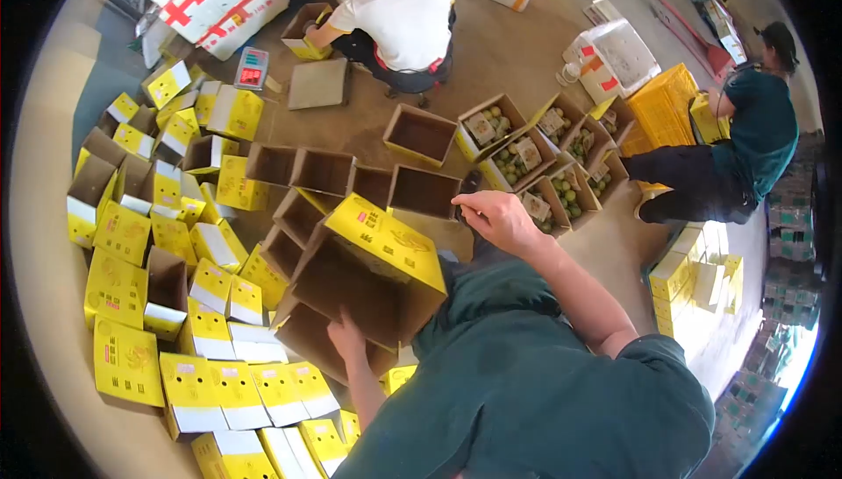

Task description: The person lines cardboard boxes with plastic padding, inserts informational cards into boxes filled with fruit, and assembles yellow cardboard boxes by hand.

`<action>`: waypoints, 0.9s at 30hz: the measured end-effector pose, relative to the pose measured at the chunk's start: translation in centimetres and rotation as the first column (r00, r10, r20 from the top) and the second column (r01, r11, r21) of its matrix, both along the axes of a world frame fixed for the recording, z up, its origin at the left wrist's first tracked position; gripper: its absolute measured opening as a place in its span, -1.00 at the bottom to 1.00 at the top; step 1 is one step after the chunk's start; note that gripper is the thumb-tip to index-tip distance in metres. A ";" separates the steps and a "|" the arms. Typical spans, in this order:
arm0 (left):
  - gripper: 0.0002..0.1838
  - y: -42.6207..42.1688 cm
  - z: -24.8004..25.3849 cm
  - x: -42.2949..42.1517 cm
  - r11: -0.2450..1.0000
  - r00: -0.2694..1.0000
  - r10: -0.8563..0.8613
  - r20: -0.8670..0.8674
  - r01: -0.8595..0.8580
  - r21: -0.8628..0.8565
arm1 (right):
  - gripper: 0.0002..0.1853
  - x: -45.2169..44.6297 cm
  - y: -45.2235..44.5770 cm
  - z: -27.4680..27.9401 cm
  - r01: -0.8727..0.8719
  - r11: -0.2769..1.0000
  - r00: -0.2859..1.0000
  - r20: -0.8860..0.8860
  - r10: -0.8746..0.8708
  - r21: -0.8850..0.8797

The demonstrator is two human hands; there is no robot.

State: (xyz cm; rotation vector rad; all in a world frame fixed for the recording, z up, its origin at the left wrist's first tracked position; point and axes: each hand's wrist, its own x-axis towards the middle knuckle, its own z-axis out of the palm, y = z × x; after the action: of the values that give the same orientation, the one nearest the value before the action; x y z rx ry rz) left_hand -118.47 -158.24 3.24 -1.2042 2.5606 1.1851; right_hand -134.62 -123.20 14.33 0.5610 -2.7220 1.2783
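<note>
An open yellow cardboard box (386,242), brown inside, is tilted in front of my body with its printed flap folded outward. My left hand (348,339) grips its lower wall, fingers on the brown inner side. A second open brown carton (320,343) lies directly beneath, partly hidden by the first. My right hand (502,223) is raised to the right of the box, thumb and fingers pinched together. Whether anything is between those fingertips cannot be made out. Beyond it stands an open empty carton (424,190).
Many yellow-and-white boxes (123,295) crowd the left. Cartons of green fruit (513,161) stand ahead to the right. One person (395,18) sits near a scale (252,68); another person (759,128) bends by a yellow crate (660,106). White foam boxes (215,5) are stacked behind.
</note>
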 end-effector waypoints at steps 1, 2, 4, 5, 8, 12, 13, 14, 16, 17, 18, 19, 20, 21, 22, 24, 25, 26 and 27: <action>-0.44 0.2 0.3 1.2 0.998 0.995 -0.015 -0.099 0.021 0.056 | -0.81 0.0 -0.5 0.8 -0.021 1.000 1.000 0.007 0.021 -0.022; -0.45 0.4 1.3 1.7 0.996 0.994 0.010 -0.113 0.001 0.094 | -0.80 0.1 -1.1 1.2 -0.059 0.998 0.998 -0.030 0.059 -0.013; -0.48 0.4 3.5 1.2 0.975 0.993 0.113 -0.034 -0.104 0.199 | -0.82 0.2 -2.6 2.0 -0.128 0.992 0.989 -0.076 0.129 0.009; -0.48 -0.4 3.6 1.9 0.977 0.995 0.101 -0.024 -0.095 0.193 | -0.83 0.6 -3.5 2.0 -0.165 0.986 0.984 -0.061 0.165 0.002; -0.50 -2.8 2.1 1.2 0.993 0.978 0.089 -0.186 -0.073 0.094 | -0.79 1.3 -4.2 2.2 -0.245 0.967 0.968 -0.044 0.248 0.066; -0.49 -3.9 3.1 -0.9 0.995 0.983 0.060 -0.175 -0.044 0.094 | -0.79 1.2 -1.8 1.0 -0.276 0.948 0.961 0.060 0.269 0.161; -0.49 -4.1 2.3 -1.1 0.996 0.986 0.037 -0.162 -0.023 0.092 | -0.78 1.1 -0.7 0.6 -0.261 0.947 0.964 0.104 0.245 0.188; -0.49 -4.6 1.9 -1.2 0.997 0.995 -0.018 -0.097 0.024 0.068 | -0.78 1.0 0.3 0.0 -0.227 0.954 0.972 0.106 0.210 0.193; -0.49 -3.4 4.1 -1.6 0.997 0.997 -0.074 -0.028 0.073 -0.032 | -0.78 1.2 2.3 -0.7 -0.182 0.948 0.978 0.150 0.147 0.262; -0.48 -1.1 6.3 -2.3 0.991 0.996 -0.091 -0.019 0.088 -0.103 | -0.79 1.5 3.2 -1.0 -0.126 0.966 0.988 0.112 0.102 0.227; -0.47 -2.0 4.2 -2.3 0.991 0.988 -0.111 -0.109 0.102 -0.083 | -0.80 2.1 4.2 -1.3 -0.061 0.980 0.996 0.079 0.046 0.190; -0.48 -2.6 2.7 -2.7 0.996 0.990 -0.091 -0.112 0.087 -0.036 | -0.80 2.6 5.1 -0.4 -0.017 0.980 0.995 0.104 -0.004 0.199; -0.48 -2.4 2.4 -3.5 0.996 0.991 -0.083 -0.108 0.085 0.019 | -0.80 3.4 6.0 0.4 0.037 0.976 0.988 0.136 -0.067 0.216; -0.49 -2.3 2.3 -3.9 0.987 0.983 -0.161 -0.090 0.159 -0.027 | -0.80 4.4 6.7 -0.1 0.113 0.975 0.982 0.127 -0.139 0.190; -0.49 -2.8 1.7 -4.1 0.979 0.977 -0.203 -0.067 0.202 -0.016 | -0.79 5.5 7.3 -0.1 0.190 0.967 0.971 0.116 -0.211 0.167; -0.51 -2.9 -0.4 -4.7 0.972 0.990 -0.140 0.009 0.136 0.192 | -0.77 8.0 8.1 -0.3 0.316 0.931 0.935 0.108 -0.338 0.182; -0.53 -1.7 -0.5 -4.8 0.951 0.987 -0.128 -0.101 0.151 0.271 | -0.76 9.2 8.5 -1.8 0.334 0.911 0.916 0.143 -0.374 0.241; -0.54 -1.3 -0.5 -5.1 0.950 0.979 -0.192 -0.072 0.204 0.235 | -0.75 10.3 8.6 -1.4 0.319 0.911 0.905 0.201 -0.374 0.260; -0.55 -1.2 -0.2 -5.5 0.946 0.966 -0.257 -0.044 0.260 0.191 | -0.76 11.0 8.6 -1.1 0.235 0.903 0.905 0.259 -0.339 0.361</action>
State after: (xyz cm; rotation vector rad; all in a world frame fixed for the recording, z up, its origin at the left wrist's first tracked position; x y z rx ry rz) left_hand -123.98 -159.49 3.03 -0.7914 2.4479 1.3505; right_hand -123.65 -114.64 13.20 -0.0533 -3.1489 0.9213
